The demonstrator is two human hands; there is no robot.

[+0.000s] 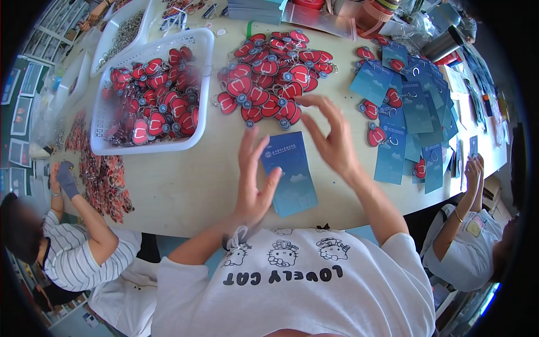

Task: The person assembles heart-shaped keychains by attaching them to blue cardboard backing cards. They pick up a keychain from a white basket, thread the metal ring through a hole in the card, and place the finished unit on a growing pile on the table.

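Observation:
A blue card [295,188] with a cloud pattern, perhaps the top of a small stack, lies on the table in front of me. At its left edge is my left hand [252,182], thumb and fingers spread, holding nothing. My right hand [336,137] hovers beyond the card's right corner. Its fingers are apart and curved, with the fingertips at the near edge of a heap of red keychains [261,92]. These have rounded red pieces, small blue round tags and metal rings. No keychain shows between those fingers.
A white basket [202,112] of red keychains stands left, beside a bin of metal rings [120,33]. Blue cards with keychains [415,106] spread at right, near a dark tumbler [443,44]. Orange-red packed pieces [104,180] lie at left. Co-workers sit on both sides.

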